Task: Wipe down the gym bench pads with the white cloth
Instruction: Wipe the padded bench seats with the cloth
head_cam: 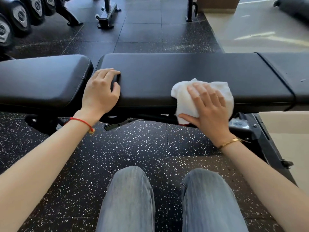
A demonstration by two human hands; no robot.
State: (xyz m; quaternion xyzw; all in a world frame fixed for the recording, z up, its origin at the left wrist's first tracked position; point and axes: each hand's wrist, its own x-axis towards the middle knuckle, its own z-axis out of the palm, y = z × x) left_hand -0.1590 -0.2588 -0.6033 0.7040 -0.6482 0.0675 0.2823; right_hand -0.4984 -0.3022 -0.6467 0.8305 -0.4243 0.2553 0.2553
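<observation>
A black gym bench runs across the view, with a short seat pad (41,79) on the left and a long back pad (167,71) to its right. The white cloth (184,96) lies draped over the long pad's near edge. My right hand (209,108) presses flat on the cloth with straight fingers, thumb down the pad's side. My left hand (102,91) rests on the left end of the long pad, fingers curled over its corner by the gap between the pads.
The bench's black steel frame (260,134) juts toward me at the right. A dumbbell rack (18,19) stands at the far left and another machine's base (107,15) behind the bench. My knees in jeans (130,198) are below, over speckled rubber floor.
</observation>
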